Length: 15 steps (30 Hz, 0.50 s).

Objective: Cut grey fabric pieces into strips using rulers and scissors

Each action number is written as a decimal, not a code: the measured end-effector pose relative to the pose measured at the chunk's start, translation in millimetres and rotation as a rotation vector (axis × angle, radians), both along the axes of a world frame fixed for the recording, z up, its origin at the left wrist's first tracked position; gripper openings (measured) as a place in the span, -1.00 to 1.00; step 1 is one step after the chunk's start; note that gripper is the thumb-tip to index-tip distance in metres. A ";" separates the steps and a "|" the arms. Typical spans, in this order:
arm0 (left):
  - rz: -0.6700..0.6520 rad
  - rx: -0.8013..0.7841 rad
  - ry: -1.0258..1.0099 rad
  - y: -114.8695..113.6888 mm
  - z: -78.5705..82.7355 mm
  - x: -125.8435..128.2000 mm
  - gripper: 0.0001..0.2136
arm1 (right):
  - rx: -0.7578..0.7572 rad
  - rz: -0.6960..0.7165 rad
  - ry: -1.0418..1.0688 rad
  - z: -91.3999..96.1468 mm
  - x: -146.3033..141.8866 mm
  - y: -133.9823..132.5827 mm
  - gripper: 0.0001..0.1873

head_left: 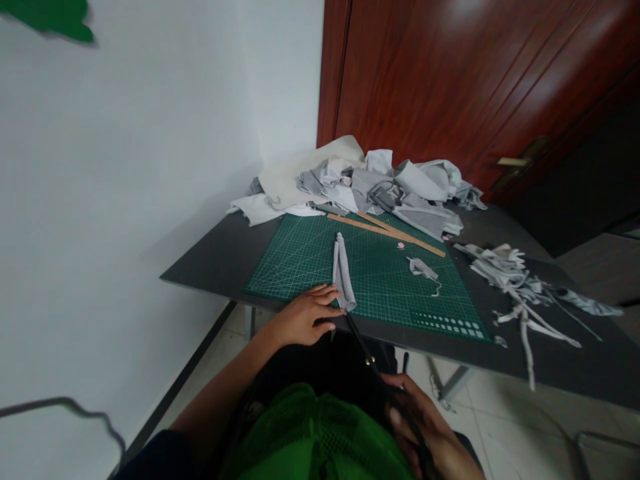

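A folded strip of grey fabric [342, 270] lies lengthwise on the green cutting mat [295, 267], its near end close to the table's front edge. My left hand [307, 317] is open, fingers apart, resting at the front edge with its fingertips at the strip's near end. In my right hand [425, 420] is a pair of black scissors [369, 360] with a gold-coloured pivot. The tips point up at the near end of the strip, beside my left fingers. Whether the blades are apart or touch the fabric, I cannot tell.
Two tan wooden strips [400, 235] cross near the mat's back edge. A small fabric scrap [423, 268] lies to their front. Grey and white cloth [370, 183] is heaped at the back, with more scraps [520, 280] on the right. A white wall [150, 133] borders the left.
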<state>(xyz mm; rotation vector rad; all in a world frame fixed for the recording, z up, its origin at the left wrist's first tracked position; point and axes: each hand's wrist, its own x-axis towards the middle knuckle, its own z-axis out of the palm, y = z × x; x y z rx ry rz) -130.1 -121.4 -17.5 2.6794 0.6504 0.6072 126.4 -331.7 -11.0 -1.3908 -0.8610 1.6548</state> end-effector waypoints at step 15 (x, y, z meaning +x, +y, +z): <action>0.003 -0.006 0.002 -1.2 0.2 -0.1 -0.61 | -0.074 0.001 -0.072 9.1 -8.3 3.4 -0.21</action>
